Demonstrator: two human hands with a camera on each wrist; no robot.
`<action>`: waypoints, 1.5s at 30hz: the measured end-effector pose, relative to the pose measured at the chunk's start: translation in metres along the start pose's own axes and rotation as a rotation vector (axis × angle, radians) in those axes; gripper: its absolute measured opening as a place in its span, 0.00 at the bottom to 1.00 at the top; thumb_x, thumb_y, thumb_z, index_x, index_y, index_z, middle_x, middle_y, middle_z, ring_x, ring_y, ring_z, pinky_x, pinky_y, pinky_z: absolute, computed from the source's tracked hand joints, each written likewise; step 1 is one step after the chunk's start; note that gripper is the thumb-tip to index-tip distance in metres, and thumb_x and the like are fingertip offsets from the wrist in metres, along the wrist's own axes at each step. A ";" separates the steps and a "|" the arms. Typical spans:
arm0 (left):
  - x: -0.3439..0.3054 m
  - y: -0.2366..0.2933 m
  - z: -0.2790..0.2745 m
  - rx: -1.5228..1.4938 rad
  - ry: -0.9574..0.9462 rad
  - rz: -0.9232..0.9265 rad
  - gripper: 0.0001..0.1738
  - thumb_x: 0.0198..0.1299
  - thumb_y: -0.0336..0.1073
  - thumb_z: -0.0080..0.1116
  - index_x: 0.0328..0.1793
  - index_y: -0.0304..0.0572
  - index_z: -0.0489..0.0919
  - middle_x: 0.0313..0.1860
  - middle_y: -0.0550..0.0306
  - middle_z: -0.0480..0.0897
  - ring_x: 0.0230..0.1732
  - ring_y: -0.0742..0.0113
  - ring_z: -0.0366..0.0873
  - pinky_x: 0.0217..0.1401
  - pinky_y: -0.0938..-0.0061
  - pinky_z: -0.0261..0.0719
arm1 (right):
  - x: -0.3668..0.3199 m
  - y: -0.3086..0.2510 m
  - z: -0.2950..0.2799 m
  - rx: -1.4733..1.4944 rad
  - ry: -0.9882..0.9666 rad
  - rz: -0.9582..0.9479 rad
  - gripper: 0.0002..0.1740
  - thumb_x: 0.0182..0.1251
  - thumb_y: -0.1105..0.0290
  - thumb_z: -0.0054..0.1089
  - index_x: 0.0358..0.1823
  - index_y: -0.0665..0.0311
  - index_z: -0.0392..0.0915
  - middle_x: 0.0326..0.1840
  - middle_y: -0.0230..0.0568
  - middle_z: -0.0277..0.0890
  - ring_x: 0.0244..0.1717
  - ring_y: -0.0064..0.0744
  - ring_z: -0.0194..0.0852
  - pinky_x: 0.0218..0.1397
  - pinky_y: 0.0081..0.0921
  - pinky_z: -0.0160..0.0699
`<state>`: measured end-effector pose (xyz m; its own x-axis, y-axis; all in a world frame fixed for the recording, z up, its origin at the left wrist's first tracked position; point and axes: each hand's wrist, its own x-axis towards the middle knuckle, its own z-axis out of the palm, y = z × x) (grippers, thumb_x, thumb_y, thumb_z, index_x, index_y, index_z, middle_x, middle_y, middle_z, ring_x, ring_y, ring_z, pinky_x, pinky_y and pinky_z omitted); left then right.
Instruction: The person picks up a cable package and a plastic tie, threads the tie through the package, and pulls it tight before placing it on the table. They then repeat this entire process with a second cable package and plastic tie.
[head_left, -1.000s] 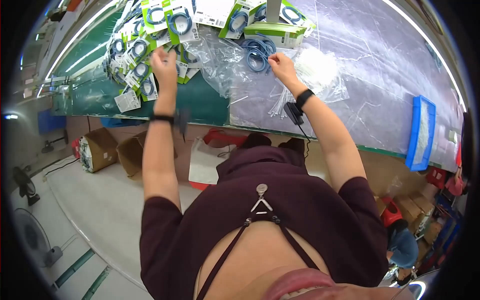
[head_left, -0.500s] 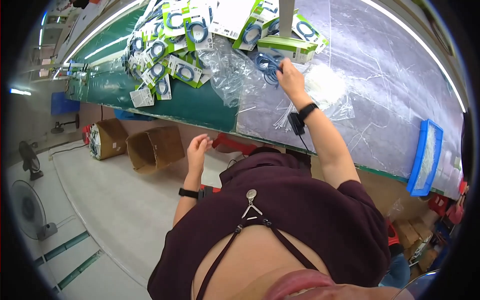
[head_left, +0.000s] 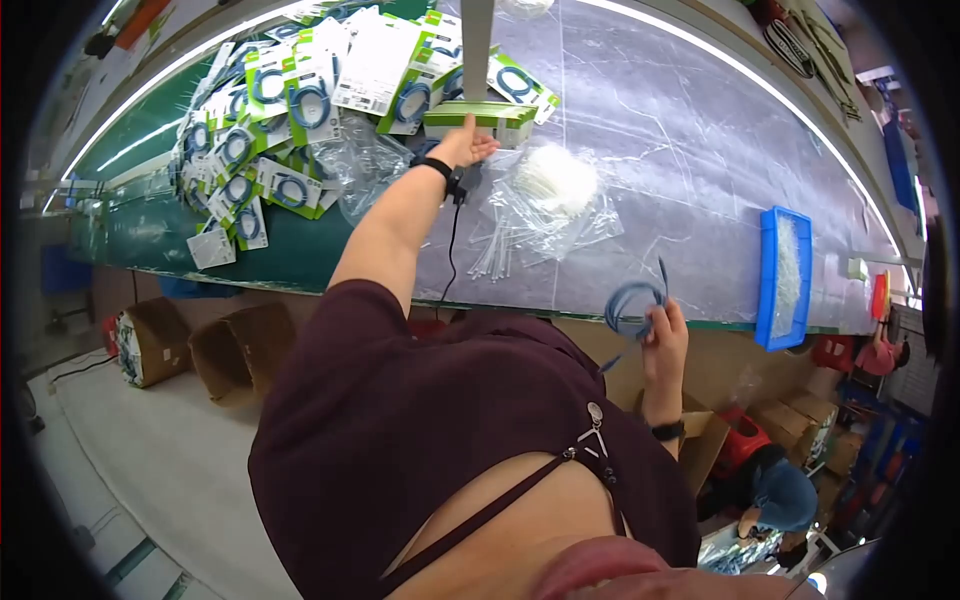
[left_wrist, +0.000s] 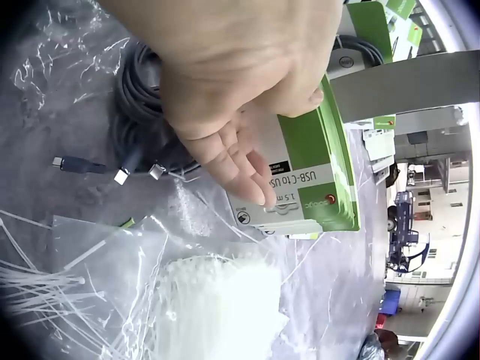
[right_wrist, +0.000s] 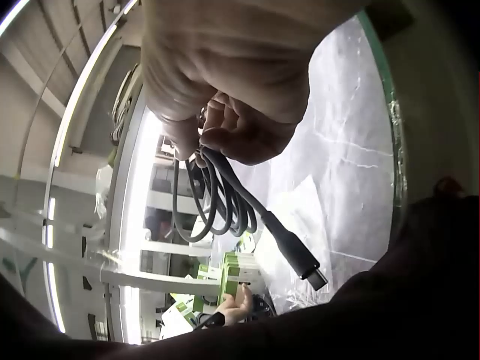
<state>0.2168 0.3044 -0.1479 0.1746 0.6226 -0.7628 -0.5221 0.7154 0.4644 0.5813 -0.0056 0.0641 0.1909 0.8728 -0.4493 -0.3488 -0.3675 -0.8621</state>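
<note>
In the head view my left hand [head_left: 464, 150] is at a row of green and white cards [head_left: 508, 122]. The left wrist view shows the left hand [left_wrist: 240, 97] with loosely bent fingers [left_wrist: 244, 169] against the front card [left_wrist: 289, 196] and the thumb near the top edge. Dark blue cables [left_wrist: 139, 97] lie coiled beside it. Near the table's front edge my right hand [head_left: 665, 350] holds up a blue coiled cable [head_left: 628, 305]. In the right wrist view the right hand [right_wrist: 232, 82] pinches that cable [right_wrist: 244, 187], whose plug [right_wrist: 304, 266] hangs down.
A pile of carded cables [head_left: 240, 150] covers the left side, beside clear plastic bags [head_left: 360, 170]. White ties [head_left: 555, 185] lie mid-table on plastic. A blue tray [head_left: 768, 290] stands at the right, and a grey post [head_left: 478, 50] rises behind the cards.
My right hand has moved from the cable heap towards the front edge, carrying a coiled cable. My left hand has come up from below the table edge to the cards. The head view has shifted.
</note>
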 end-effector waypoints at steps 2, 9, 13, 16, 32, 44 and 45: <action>-0.009 -0.011 0.002 -0.020 -0.046 0.014 0.35 0.62 0.62 0.46 0.50 0.30 0.69 0.41 0.42 0.77 0.42 0.50 0.81 0.44 0.63 0.83 | -0.034 0.000 -0.024 0.028 0.124 -0.049 0.08 0.68 0.72 0.53 0.47 0.61 0.71 0.31 0.28 0.72 0.19 0.12 0.61 0.23 0.10 0.60; -0.021 0.016 -0.003 -0.140 -0.176 0.063 0.38 0.63 0.61 0.45 0.58 0.27 0.61 0.50 0.32 0.73 0.50 0.43 0.77 0.48 0.56 0.82 | -0.071 0.018 -0.086 0.255 0.299 -0.042 0.11 0.67 0.71 0.54 0.49 0.63 0.70 0.32 0.30 0.74 0.18 0.14 0.62 0.23 0.13 0.63; -0.022 0.025 0.012 -0.030 -0.101 0.103 0.34 0.65 0.56 0.48 0.56 0.25 0.63 0.53 0.30 0.72 0.52 0.42 0.76 0.50 0.58 0.82 | -0.052 -0.004 -0.073 0.201 0.205 -0.061 0.09 0.68 0.68 0.54 0.47 0.62 0.72 0.30 0.27 0.74 0.19 0.14 0.62 0.24 0.13 0.65; -0.016 0.031 0.013 -0.208 -0.098 0.124 0.24 0.68 0.48 0.47 0.52 0.29 0.68 0.54 0.34 0.73 0.54 0.45 0.76 0.48 0.62 0.83 | -0.043 -0.010 -0.058 0.199 0.135 0.020 0.10 0.68 0.68 0.54 0.48 0.64 0.72 0.31 0.28 0.73 0.19 0.14 0.63 0.24 0.14 0.64; -0.064 0.050 -0.004 2.061 0.566 1.495 0.07 0.48 0.30 0.56 0.35 0.49 0.76 0.38 0.60 0.76 0.47 0.59 0.75 0.44 0.68 0.72 | -0.072 0.004 -0.035 0.175 0.052 0.070 0.11 0.68 0.70 0.54 0.49 0.65 0.73 0.33 0.28 0.72 0.21 0.16 0.62 0.26 0.16 0.63; -0.165 0.082 -0.007 1.563 0.155 1.667 0.08 0.51 0.29 0.58 0.39 0.48 0.78 0.29 0.56 0.79 0.36 0.59 0.79 0.40 0.66 0.75 | -0.059 0.017 -0.006 -0.038 -0.081 0.061 0.18 0.68 0.72 0.53 0.58 0.66 0.67 0.40 0.32 0.75 0.27 0.18 0.66 0.31 0.16 0.66; -0.178 0.081 -0.009 1.384 0.054 1.514 0.07 0.54 0.30 0.57 0.40 0.47 0.78 0.29 0.56 0.80 0.35 0.61 0.79 0.40 0.68 0.75 | -0.052 0.013 -0.002 -0.147 -0.100 -0.010 0.18 0.68 0.73 0.54 0.58 0.67 0.68 0.40 0.32 0.75 0.28 0.18 0.67 0.32 0.16 0.66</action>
<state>0.1359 0.2483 0.0218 0.2686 0.8362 0.4782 0.6543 -0.5227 0.5465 0.5687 -0.0567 0.0759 0.0984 0.9016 -0.4212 -0.2083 -0.3952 -0.8947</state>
